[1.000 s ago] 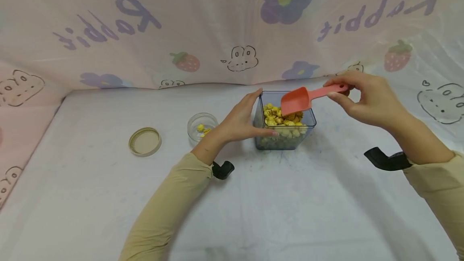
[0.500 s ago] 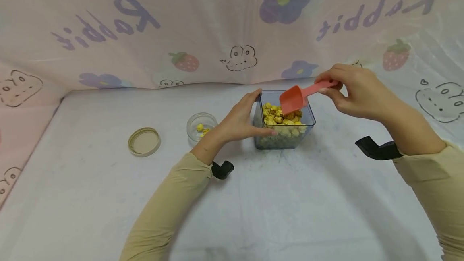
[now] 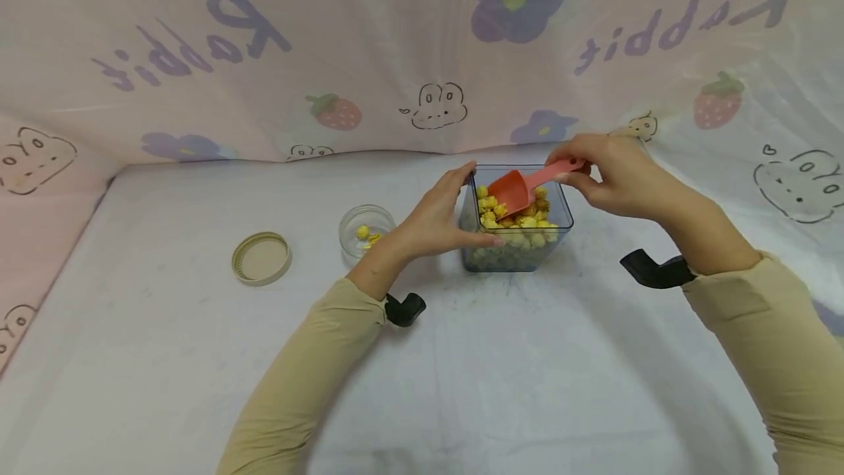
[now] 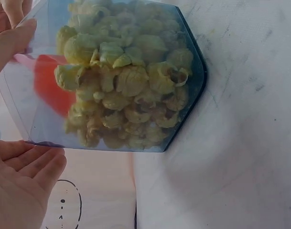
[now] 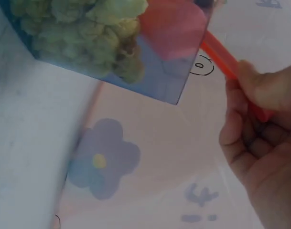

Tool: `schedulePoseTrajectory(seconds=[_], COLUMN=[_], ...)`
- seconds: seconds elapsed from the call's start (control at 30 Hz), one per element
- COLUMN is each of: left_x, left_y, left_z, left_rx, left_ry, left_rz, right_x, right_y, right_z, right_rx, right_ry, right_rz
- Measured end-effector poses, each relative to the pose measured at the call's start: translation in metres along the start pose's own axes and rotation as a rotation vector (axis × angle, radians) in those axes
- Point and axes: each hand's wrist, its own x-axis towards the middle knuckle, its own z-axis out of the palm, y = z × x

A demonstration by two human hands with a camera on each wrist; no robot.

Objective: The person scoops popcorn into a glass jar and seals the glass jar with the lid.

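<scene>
Okay, right fingers [image 5: 233, 128] pinched scoop [image 3: 510, 195] in popcorn [image 3: 489, 221]; left fingers [image 3: 455, 183] spread against box [image 3: 559, 205]. Jar [image 3: 346, 234] left of them lidless already, held few pieces [image 3: 363, 232], probably early days.

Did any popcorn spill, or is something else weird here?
No spill that I can see: the popcorn in view is inside the square tub and round jar. One odd thing: "Rabbit" on the pink backdrop reads backwards, like in a mirror. The white tabletop also has faint smudges.
</scene>
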Motion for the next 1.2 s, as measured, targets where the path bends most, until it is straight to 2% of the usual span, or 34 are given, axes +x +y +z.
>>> schedulePoseTrajectory(seconds=[0.2, 0.4, 0.6, 0.77, 1.0, 1.2], left_x=[0.000, 0.001, 0.001, 0.001, 0.002, 0.002], left_y=[0.000, 0.000, 0.000, -0.001, -0.002, -0.003], left_z=[0.002, 0.003, 0.003, 0.004, 0.005, 0.004], left_rx=[-0.012, -0.035, -0.056, -0.072, -0.073, -0.090], left_ry=[0.007, 0.003, 0.005, 0.010, 0.005, 0.003], left_rz=[-0.002, 0.011, 0.009, 0.008, 0.004, 0.006], right_x=[-0.013, -0.026, -0.027, -0.026, -0.028, -0.037], right_y=[0.009, 0.006, 0.003, 0.002, 0.007, 0.012], right_z=[0.009, 0.013, 0.020, 0.026, 0.032, 0.033], right_rx=[0.112, 0.232, 0.255, 0.339, 0.440, 0.585], right_ry=[0.037, 0.053, 0.099, 0.059, 0.019, 0.062], right_rz=[0.091, 0.199, 0.180, 0.195, 0.358, 0.501])
